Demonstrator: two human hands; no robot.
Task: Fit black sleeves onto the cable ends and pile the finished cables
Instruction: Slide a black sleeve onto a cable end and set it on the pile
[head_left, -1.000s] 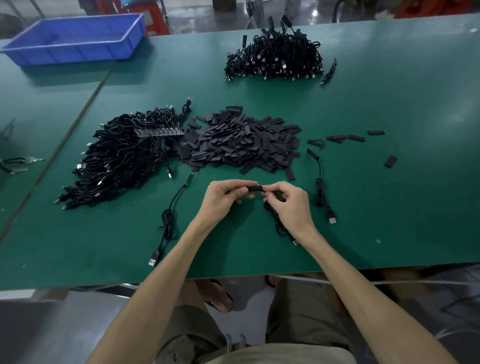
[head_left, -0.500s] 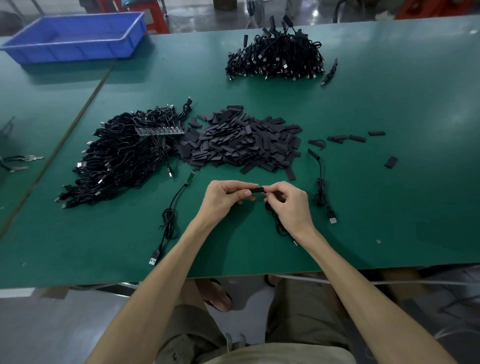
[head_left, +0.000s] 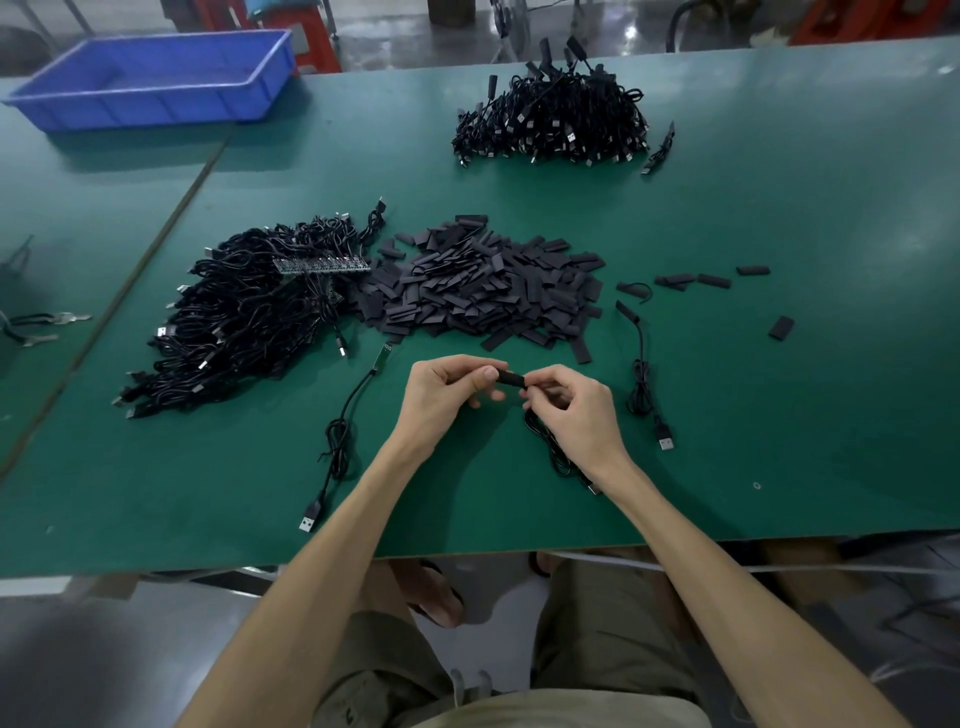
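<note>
While left hand (head_left: 445, 397) pinches the sleeve (head_left: 511, 378), right hand (head_left: 577, 413) (fingers curled) grips its cable (head_left: 546, 448).

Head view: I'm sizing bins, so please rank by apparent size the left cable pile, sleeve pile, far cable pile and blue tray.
1. left cable pile
2. sleeve pile and blue tray: about alike, and the tray sits farther off
3. far cable pile, also distant

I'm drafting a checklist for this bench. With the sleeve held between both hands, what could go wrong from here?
The left hand pinches the sleeve by fingertips only, so it might slip or seat crooked. The cable held by the right hand trails under that wrist and could snag when lifted.
</note>
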